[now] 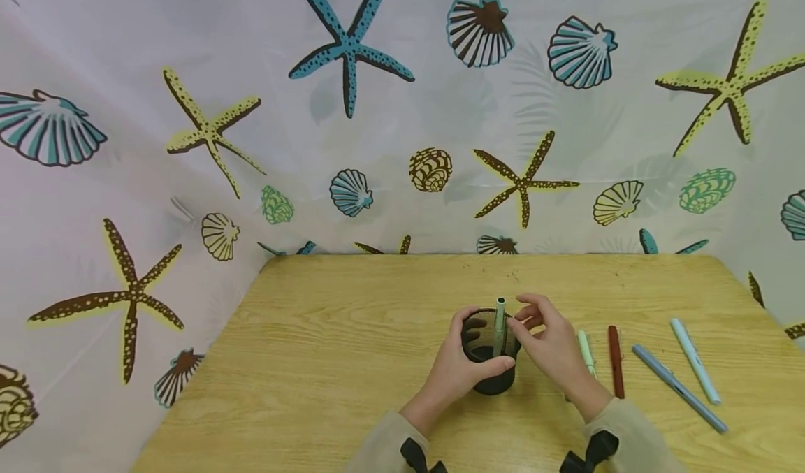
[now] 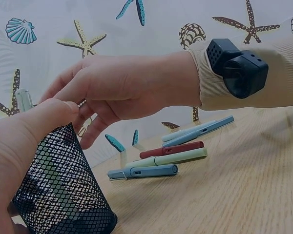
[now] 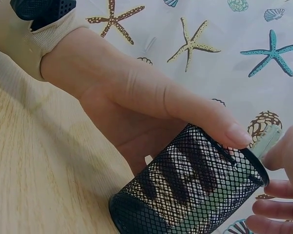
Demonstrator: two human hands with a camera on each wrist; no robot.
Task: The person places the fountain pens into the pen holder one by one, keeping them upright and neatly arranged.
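Observation:
A black mesh pen cup (image 1: 493,383) stands on the table, with my left hand (image 1: 464,358) gripping its side and its thumb near the front of the rim. Inside leans a pale green pen (image 1: 499,319), its top end rising above the rim. My right hand (image 1: 556,344) is at the cup's right side, fingertips right beside the pen and rim, fingers loosely bent. From the right wrist view, the left thumb (image 3: 237,134) lies along the rim. The pen's lower part (image 3: 205,209) shows through the mesh.
Right of the cup lie a light green pen (image 1: 586,353), a dark red pen (image 1: 615,361), a blue pen (image 1: 679,388) and a light blue pen (image 1: 694,361). Another blue pen (image 2: 144,171) lies nearest the cup in the left wrist view. A patterned cloth (image 1: 415,124) hangs behind the wooden table.

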